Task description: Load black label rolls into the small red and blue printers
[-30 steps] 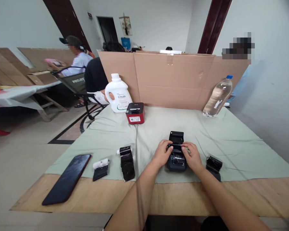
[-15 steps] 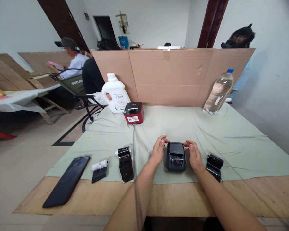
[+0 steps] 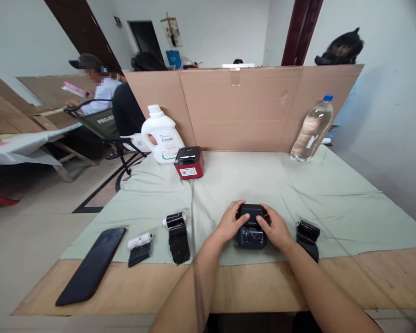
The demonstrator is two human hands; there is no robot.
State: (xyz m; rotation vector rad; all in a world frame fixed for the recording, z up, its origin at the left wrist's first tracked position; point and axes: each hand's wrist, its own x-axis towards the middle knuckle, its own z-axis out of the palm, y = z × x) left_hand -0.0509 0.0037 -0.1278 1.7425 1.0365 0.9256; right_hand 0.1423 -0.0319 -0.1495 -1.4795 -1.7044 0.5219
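A small dark label printer (image 3: 252, 238) rests on the green cloth in front of me, with black film showing in its front opening. My left hand (image 3: 233, 222) grips its left side, the thumb lying on the top cover. On the opposite side my right hand (image 3: 274, 226) holds it the same way, fingers round the side and thumb on the cover. Fingertips behind the printer are partly hidden. Just right of my right hand lies a black ribbon roll (image 3: 308, 233). To the left are another black ribbon roll (image 3: 178, 238) and a smaller white-cored roll (image 3: 140, 247).
A dark phone (image 3: 92, 268) lies at the table's front left. Farther back stand a red and black printer (image 3: 189, 163), a white jug (image 3: 162, 136) and a clear bottle (image 3: 312, 132). A cardboard screen (image 3: 239, 111) borders the back. Other people sit beyond it and at left.
Both hands have moved in from beside the label printer and closed on its sides, thumbs now on its cover. The whole view has shifted slightly.
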